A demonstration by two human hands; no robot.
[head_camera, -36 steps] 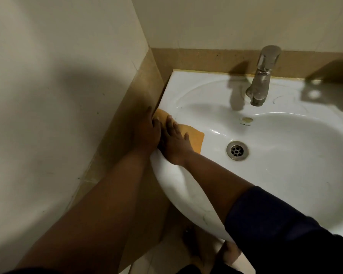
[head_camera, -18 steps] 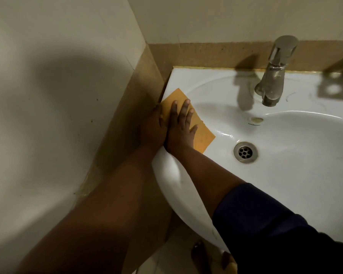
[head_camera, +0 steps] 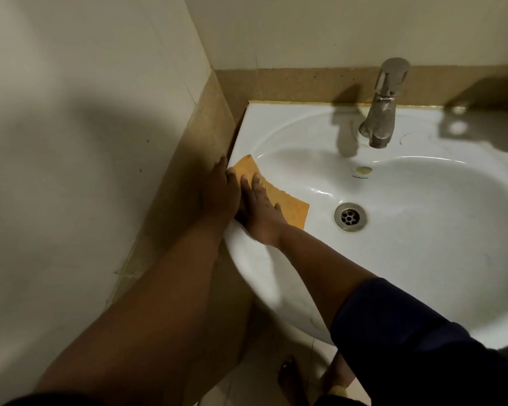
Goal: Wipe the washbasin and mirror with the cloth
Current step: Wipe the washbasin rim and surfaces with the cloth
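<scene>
A white washbasin (head_camera: 423,259) fills the right half of the view. An orange cloth (head_camera: 294,209) lies flat on its left rim and inner slope. My right hand (head_camera: 261,212) presses on the cloth with straight, spread fingers. My left hand (head_camera: 219,191) lies beside it on the basin's left edge, its fingers touching the cloth's far corner. No mirror is in view.
A metal tap (head_camera: 381,109) stands at the back of the basin and a drain (head_camera: 349,216) sits in the bowl. A tiled wall (head_camera: 85,142) closes in on the left, with a brown tile band (head_camera: 206,148) against the basin. Bare feet (head_camera: 291,379) show on the floor below.
Both hands and the cloth slid away along the left rim, then back toward me. The head camera shifted slightly.
</scene>
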